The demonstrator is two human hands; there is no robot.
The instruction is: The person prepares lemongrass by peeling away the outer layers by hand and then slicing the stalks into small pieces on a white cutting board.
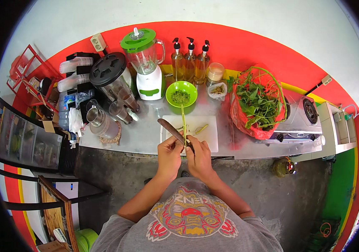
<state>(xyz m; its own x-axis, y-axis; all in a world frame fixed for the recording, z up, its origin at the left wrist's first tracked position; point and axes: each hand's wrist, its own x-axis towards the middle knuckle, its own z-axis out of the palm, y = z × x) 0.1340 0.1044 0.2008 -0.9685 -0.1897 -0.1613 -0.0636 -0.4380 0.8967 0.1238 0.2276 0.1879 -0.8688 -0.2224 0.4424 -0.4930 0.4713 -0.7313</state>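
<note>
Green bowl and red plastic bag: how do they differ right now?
Contents: the green bowl holds finely cut green pieces, while the red plastic bag holds leafy greens with whole leaves. Shape: the bowl is round and smooth, the bag loose and crumpled. Size: the bowl is clearly smaller than the bag. Shared: both are open at the top and hold greens.

Wide head view faces down; hands (169,156) close; counter (143,135) beyond.
</note>
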